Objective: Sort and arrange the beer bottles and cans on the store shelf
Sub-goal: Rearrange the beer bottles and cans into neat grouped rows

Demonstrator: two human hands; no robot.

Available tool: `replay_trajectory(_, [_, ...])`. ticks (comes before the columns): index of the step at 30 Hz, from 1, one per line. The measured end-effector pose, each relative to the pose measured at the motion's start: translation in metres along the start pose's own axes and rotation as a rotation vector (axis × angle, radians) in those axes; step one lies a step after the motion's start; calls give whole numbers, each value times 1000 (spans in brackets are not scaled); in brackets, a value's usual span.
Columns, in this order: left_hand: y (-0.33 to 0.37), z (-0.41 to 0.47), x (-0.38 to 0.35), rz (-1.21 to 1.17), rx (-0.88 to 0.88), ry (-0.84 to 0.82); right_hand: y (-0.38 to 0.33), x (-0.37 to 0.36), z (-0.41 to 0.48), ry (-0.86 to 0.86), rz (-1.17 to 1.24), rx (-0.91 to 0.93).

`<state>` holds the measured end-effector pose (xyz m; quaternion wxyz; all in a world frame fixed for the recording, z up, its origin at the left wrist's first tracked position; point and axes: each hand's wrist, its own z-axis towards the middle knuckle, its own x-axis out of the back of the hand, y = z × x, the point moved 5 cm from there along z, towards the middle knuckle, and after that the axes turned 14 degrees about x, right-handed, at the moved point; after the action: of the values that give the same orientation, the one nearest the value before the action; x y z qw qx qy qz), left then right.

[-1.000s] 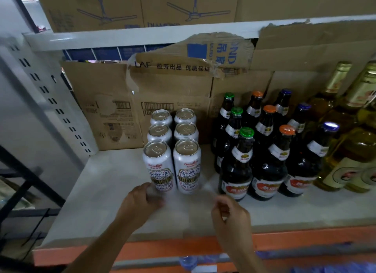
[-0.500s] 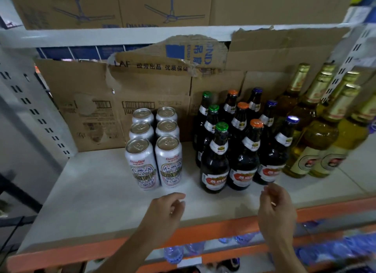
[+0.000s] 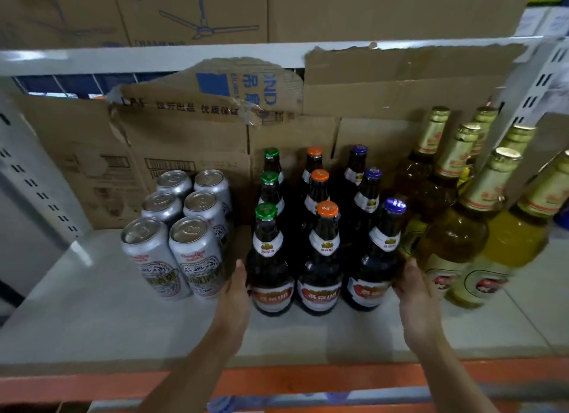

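Note:
Dark brown beer bottles stand in three columns on the white shelf (image 3: 92,320): green caps (image 3: 268,258), orange caps (image 3: 324,258), blue caps (image 3: 380,258), three deep. Silver cans (image 3: 197,258) stand in two columns just left of them. My left hand (image 3: 235,289) lies flat against the left side of the front green-capped bottle, in the gap beside the cans. My right hand (image 3: 414,292) presses with straight fingers on the right side of the front blue-capped bottle. The two hands flank the front row.
Golden bottles with gold foil necks (image 3: 455,237) crowd the right, touching the blue-capped column. Torn cardboard boxes (image 3: 184,135) line the back. A perforated upright (image 3: 40,181) bounds the left, with bare shelf beside the cans. An orange rail (image 3: 308,378) edges the front.
Both hands moved forward from the shelf's front edge and now press on the two outer sides of the front row of dark bottles. The camera view shifted right and closer.

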<state>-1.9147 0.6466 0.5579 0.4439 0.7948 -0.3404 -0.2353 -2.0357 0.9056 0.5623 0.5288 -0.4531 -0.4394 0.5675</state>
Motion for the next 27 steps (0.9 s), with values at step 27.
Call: replay_trajectory(27, [5, 27, -28, -275, 67, -124, 16, -28, 34, -120, 326, -307])
